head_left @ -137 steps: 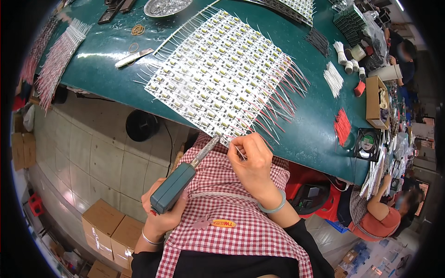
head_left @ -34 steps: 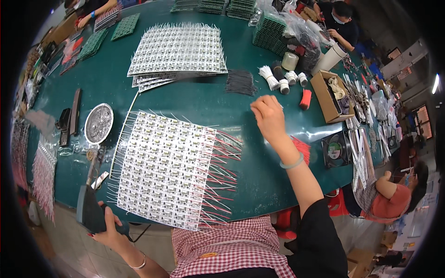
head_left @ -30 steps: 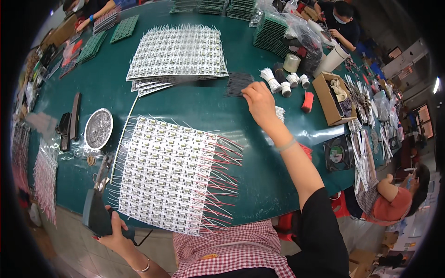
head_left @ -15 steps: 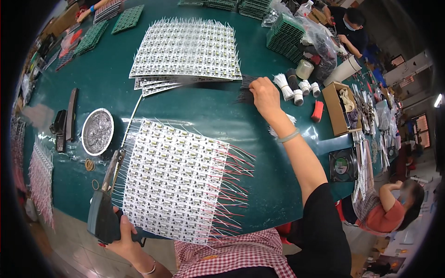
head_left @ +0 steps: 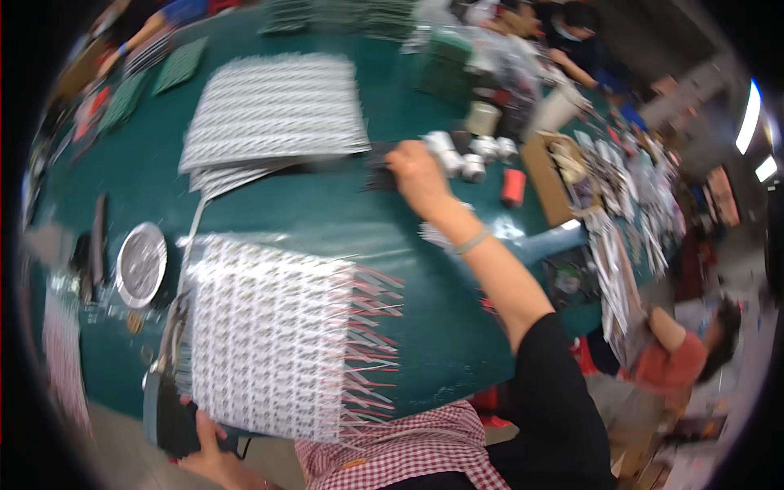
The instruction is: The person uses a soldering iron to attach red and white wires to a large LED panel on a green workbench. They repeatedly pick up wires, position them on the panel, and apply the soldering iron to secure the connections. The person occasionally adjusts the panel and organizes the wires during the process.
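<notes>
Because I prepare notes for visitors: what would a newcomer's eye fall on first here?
Probably the white panel at the near edge of the green table, with red and white wires fringing its right side. Next, the right hand, stretched forward at the dark wires beside the stacked panels; then the left hand, holding a dark green tool by the panel's left.

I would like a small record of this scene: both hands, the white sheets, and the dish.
Left hand: holds a dark green tool
Right hand: at the black wires; blur hides whether it grips any
Near sheet: white, with red and white wires along its right edge
Far stack: white sheets, beyond the near sheet
Silver dish: left of the near sheet
</notes>
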A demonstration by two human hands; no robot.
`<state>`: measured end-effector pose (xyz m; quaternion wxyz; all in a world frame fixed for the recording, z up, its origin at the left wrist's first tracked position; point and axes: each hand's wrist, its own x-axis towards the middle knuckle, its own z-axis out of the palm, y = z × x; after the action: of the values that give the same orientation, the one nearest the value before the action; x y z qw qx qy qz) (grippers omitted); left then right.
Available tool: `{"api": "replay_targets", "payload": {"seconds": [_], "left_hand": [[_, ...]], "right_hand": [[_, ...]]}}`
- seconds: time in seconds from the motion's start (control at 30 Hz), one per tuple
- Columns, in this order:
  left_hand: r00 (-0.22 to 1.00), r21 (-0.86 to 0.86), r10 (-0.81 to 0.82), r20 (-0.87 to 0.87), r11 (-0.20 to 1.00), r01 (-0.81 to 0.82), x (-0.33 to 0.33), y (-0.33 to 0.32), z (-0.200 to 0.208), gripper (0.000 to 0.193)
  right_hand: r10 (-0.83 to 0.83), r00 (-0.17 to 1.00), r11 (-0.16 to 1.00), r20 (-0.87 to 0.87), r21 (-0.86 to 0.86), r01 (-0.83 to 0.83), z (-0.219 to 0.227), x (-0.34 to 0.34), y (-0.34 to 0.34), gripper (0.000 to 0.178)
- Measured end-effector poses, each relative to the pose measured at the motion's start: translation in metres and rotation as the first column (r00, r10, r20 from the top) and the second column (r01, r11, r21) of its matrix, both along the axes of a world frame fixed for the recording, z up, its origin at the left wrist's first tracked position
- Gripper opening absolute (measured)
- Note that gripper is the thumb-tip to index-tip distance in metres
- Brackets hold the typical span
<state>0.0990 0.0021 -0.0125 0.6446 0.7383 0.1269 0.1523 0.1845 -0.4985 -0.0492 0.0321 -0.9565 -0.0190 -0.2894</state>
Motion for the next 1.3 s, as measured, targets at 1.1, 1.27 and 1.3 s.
{"api": "replay_targets", "payload": {"seconds": [1.1, 1.27, 1.3], "left_hand": [[0.965, 0.028, -0.242, 0.095, 0.97, 0.241, 0.006, -0.083, 0.016, 0.032], [0.965, -0.092, -0.259, 0.037, 0.961, 0.261, -0.006, -0.043, 0.017, 0.031], [0.994, -0.143, -0.104, -0.018, 0.985, 0.1, -0.016, -0.089, 0.049, 0.038]], "right_hand": [[-0.16, 0.634, 0.805, -0.757, -0.472, -0.36, 0.033, -0.027, 0.112, 0.022], [0.079, 0.842, 0.939, -0.534, -0.244, -0.243, 0.048, -0.036, 0.111, 0.01], [0.146, 0.865, 0.954, -0.481, -0.164, -0.252, 0.044, -0.041, 0.11, 0.011]]}}
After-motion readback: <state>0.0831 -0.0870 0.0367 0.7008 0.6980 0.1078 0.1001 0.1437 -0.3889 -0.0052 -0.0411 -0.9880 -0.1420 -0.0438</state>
